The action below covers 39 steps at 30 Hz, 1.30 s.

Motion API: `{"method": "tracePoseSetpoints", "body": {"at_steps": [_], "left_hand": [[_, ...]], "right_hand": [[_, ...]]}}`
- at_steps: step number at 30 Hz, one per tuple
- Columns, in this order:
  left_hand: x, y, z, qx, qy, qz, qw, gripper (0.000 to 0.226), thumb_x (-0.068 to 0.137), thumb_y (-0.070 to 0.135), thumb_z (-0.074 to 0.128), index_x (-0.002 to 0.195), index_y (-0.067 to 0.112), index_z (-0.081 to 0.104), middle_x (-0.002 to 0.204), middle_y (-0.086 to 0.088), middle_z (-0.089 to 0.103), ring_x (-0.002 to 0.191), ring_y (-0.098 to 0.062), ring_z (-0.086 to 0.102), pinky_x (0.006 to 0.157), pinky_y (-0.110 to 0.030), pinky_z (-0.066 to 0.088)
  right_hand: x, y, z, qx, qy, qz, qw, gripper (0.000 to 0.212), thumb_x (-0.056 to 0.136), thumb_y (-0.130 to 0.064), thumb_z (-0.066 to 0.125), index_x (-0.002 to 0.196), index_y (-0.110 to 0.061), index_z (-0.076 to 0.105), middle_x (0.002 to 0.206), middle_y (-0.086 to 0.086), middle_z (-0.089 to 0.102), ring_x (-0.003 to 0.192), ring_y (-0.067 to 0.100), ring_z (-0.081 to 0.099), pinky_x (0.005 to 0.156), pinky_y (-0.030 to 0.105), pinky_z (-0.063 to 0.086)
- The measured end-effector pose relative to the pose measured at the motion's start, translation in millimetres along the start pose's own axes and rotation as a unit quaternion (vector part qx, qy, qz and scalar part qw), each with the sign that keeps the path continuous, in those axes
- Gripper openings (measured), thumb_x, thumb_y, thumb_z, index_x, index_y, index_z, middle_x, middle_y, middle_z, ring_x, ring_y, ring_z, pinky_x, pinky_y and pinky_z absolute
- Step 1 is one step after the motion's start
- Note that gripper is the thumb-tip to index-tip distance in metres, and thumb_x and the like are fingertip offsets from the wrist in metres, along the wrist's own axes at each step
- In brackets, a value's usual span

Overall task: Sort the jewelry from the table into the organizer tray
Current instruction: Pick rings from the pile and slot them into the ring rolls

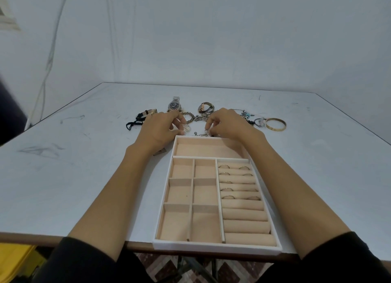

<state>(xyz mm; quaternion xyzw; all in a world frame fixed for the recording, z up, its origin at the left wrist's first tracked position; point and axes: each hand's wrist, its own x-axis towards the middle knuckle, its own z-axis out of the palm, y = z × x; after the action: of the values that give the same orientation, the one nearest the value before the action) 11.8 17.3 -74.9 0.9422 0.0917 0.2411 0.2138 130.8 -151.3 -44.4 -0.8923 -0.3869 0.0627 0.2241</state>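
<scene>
Just beyond the far rim of the white-framed, beige-lined organizer tray (pixel 211 247), the left hand (pixel 160 130) is pinching a small clear-and-silver trinket (pixel 186 128) while the right hand (pixel 229 125) is pinching a thin silver chain (pixel 204 134) lying on the grey table (pixel 84 176). Thin rings (pixel 224 166) are sitting in the tray's rolls.

Worktop (pixel 84 176): pale grey-white top, scuffed with dark marks, thin brown near edge. Wall (pixel 211 39): plain pale grey, faint lines down its left part — soft, even light. Pale frame (pixel 6 18): upper left corner, cut off. Floor (pixel 160 268): brown-and-cream patterned tiles below, crossed by dark metal legs (pixel 190 268). Yellow object (pixel 14 259): lower left — partly seen.
</scene>
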Motion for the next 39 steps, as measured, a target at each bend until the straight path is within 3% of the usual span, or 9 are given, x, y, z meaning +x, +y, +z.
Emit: {"method": "tracePoseSetpoints", "body": {"at_steps": [4,7,10,13,16,19,26,32,39], "left_hand": [[-1,1,0,0.008,-0.008,0.003,1.000,0.019,0.082,0.021,0.073,0.098,0.022,0.063,0.087,0.012,0.069,0.080,-0.014,0.061,0.090,-0.041,0.045],[1,0,1,-0.006,-0.021,-0.005,1.000,0.020,0.082,0.018,0.072,0.100,0.020,0.063,0.084,0.010,0.066,0.081,-0.017,0.062,0.084,-0.036,0.047],[0,2,1,-0.047,-0.018,-0.021,0.999,0.021,0.081,0.011,0.072,0.099,0.018,0.063,0.081,0.008,0.064,0.077,-0.016,0.059,0.080,-0.034,0.048],[-2,4,0,-0.069,-0.010,-0.027,0.997,0.021,0.082,0.003,0.069,0.095,0.017,0.062,0.074,0.010,0.060,0.073,-0.013,0.056,0.078,-0.032,0.047],[-3,5,-3,-0.066,0.008,-0.018,0.998,0.017,0.081,0.003,0.068,0.092,0.016,0.064,0.072,0.009,0.061,0.067,-0.007,0.057,0.085,-0.034,0.046],[-5,10,-8,-0.067,0.029,-0.015,0.997,0.012,0.082,0.004,0.069,0.088,0.015,0.066,0.077,0.003,0.064,0.070,-0.012,0.059,0.078,-0.031,0.048],[-13,31,-20,-0.113,0.072,0.005,0.991,0.006,0.081,0.009,0.073,0.084,0.014,0.072,0.079,0.007,0.068,0.062,0.006,0.058,0.066,-0.006,0.045],[-32,66,-22,-0.212,0.083,0.052,0.972,0.017,0.080,0.006,0.074,0.082,0.023,0.071,0.084,0.000,0.073,0.072,-0.010,0.067,0.074,-0.018,0.053],[-63,80,-20,-0.275,0.065,0.077,0.956,0.014,0.080,0.004,0.074,0.088,0.016,0.074,0.086,0.001,0.073,0.077,-0.010,0.068,0.075,-0.014,0.049]], "right_hand": [[4,0,0,0.008,-0.006,0.008,1.000,0.013,0.082,-0.004,0.057,0.090,0.000,0.066,0.077,0.002,0.064,0.074,0.019,0.055,0.066,0.030,0.045],[2,1,-2,0.043,0.004,0.006,0.999,0.015,0.079,-0.004,0.068,0.076,-0.017,0.060,0.071,-0.007,0.057,0.080,0.019,0.059,0.073,0.033,0.051],[-1,7,-4,0.064,0.035,0.011,0.997,0.015,0.076,-0.002,0.072,0.075,-0.014,0.064,0.065,-0.007,0.060,0.071,0.017,0.064,0.078,0.038,0.055],[-4,12,-7,0.112,0.058,0.015,0.992,0.012,0.077,0.001,0.072,0.077,-0.009,0.067,0.061,-0.005,0.062,0.053,0.011,0.058,0.068,0.032,0.054],[-10,13,-11,0.166,0.088,0.019,0.982,0.017,0.078,0.000,0.074,0.070,-0.012,0.065,0.061,-0.004,0.061,0.050,0.010,0.054,0.049,0.016,0.045],[-15,13,-16,0.221,0.119,0.029,0.968,0.013,0.077,0.000,0.074,0.072,-0.008,0.066,0.060,-0.002,0.062,0.049,0.011,0.054,0.038,0.010,0.036],[-35,7,-33,0.320,0.150,0.011,0.935,0.010,0.073,0.003,0.076,0.075,-0.002,0.068,0.056,0.000,0.066,0.049,0.015,0.058,0.047,0.024,0.046],[-67,-2,-37,0.331,0.138,-0.015,0.933,0.011,0.073,-0.005,0.079,0.080,-0.003,0.071,0.059,0.000,0.067,0.049,0.012,0.058,0.048,0.020,0.043],[-127,-1,-30,0.371,0.131,-0.039,0.919,0.011,0.076,-0.005,0.078,0.086,-0.004,0.074,0.065,0.005,0.066,0.051,0.011,0.056,0.049,0.017,0.042]]}}
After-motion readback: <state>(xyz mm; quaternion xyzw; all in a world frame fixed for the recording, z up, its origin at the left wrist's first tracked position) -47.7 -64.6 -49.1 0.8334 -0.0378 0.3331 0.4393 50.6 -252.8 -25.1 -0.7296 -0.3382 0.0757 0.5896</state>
